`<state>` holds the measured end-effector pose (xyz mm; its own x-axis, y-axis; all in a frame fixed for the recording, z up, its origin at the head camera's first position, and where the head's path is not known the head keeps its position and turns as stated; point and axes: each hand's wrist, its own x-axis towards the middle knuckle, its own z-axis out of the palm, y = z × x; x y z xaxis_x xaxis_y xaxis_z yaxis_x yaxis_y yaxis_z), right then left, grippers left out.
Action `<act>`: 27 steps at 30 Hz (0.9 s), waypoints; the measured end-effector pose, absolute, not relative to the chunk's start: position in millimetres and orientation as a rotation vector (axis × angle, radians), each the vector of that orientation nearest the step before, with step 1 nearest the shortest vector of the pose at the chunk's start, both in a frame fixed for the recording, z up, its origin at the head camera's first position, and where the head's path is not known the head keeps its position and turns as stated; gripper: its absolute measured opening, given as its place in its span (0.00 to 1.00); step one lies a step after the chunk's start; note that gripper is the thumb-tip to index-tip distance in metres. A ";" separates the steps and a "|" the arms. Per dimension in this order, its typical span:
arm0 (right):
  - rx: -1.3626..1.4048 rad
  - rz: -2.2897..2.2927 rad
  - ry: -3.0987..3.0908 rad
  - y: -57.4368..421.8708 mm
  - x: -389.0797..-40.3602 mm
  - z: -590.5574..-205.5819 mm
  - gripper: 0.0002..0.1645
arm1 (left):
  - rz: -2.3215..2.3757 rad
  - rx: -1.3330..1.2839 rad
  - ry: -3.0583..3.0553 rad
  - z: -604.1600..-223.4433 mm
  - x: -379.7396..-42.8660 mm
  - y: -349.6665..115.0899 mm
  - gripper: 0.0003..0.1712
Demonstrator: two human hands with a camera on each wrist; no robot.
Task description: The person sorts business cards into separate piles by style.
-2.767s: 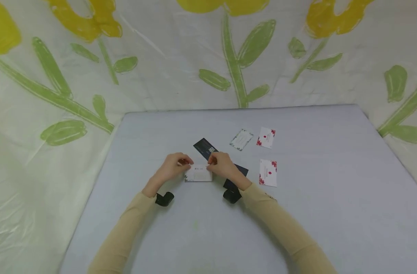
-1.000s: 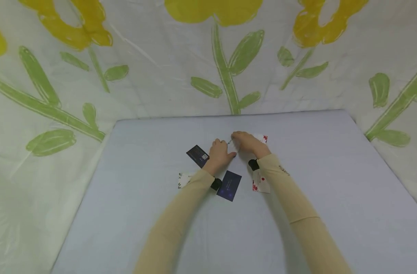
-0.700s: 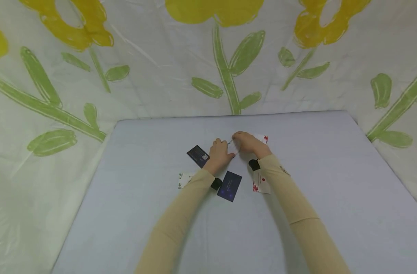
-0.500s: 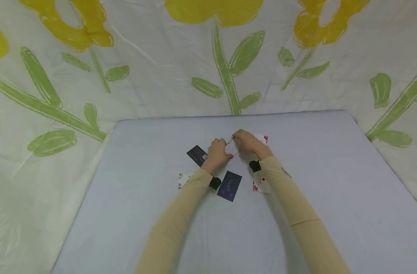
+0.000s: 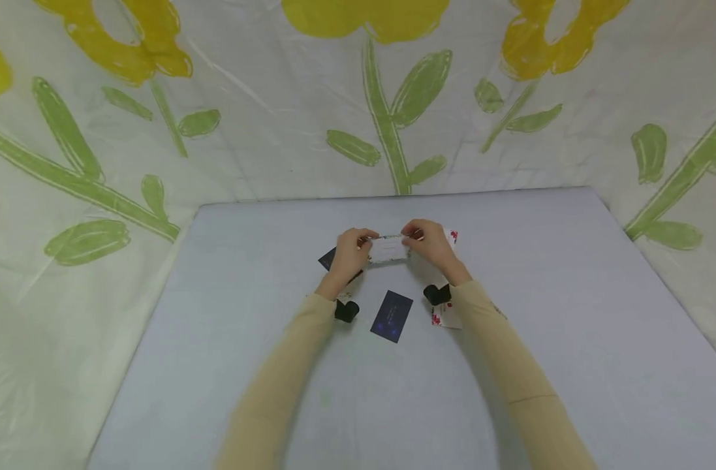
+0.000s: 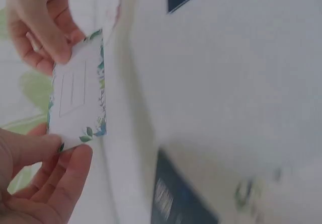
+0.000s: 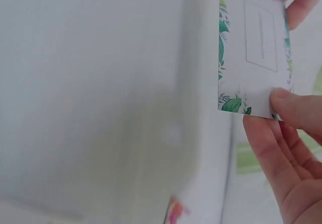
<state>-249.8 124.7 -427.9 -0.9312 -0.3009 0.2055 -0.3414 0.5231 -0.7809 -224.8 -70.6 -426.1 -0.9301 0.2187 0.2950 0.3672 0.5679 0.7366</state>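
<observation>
Held up between both hands is a white business card point(image 5: 388, 249) with a green leaf border and a thin framed box of small text. My left hand point(image 5: 348, 253) pinches its left end between thumb and fingers. At the other end my right hand point(image 5: 431, 245) pinches a corner the same way. The left wrist view shows the card point(image 6: 78, 90) raised off the table, with the left hand point(image 6: 45, 176) below it. In the right wrist view the right hand point(image 7: 292, 143) grips the near corner. The lettering is too small to read.
A dark blue card point(image 5: 391, 316) lies in front of the hands. Another dark card point(image 5: 328, 259) is partly behind my left hand. White cards with red flowers, one point(image 5: 446, 316) nearer and one point(image 5: 453, 236) farther, are partly covered by my right arm and hand.
Earlier both hands held another white card farther left and then put it down. They have since reached the leaf-bordered card, lifted it and turned it level, the left hand shifting left.
</observation>
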 end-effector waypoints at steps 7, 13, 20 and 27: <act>0.562 1.803 -2.608 95.5 -230.1 -419.8 0.07 | -1.329 -0.479 -2.618 -408.9 -212.3 -115.0 0.07; 0.537 1.990 -2.654 68.1 -210.1 -425.5 0.08 | -1.470 -0.407 -2.739 -410.5 -189.1 -150.1 0.07; 0.570 1.960 -2.810 42.2 -191.8 -436.4 0.06 | -1.548 -0.265 -2.838 -423.5 -164.2 -176.7 0.07; 0.625 1.772 -2.928 26.5 -182.7 -440.5 0.06 | -1.414 -0.194 -2.913 -431.2 -150.8 -183.2 0.06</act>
<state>-182.7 26.5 -440.5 -0.8809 -0.4624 -0.1005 -0.1254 0.4330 -0.8926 -150.8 -183.2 -431.2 -0.9876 0.1516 -0.0399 0.0624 0.6137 0.7871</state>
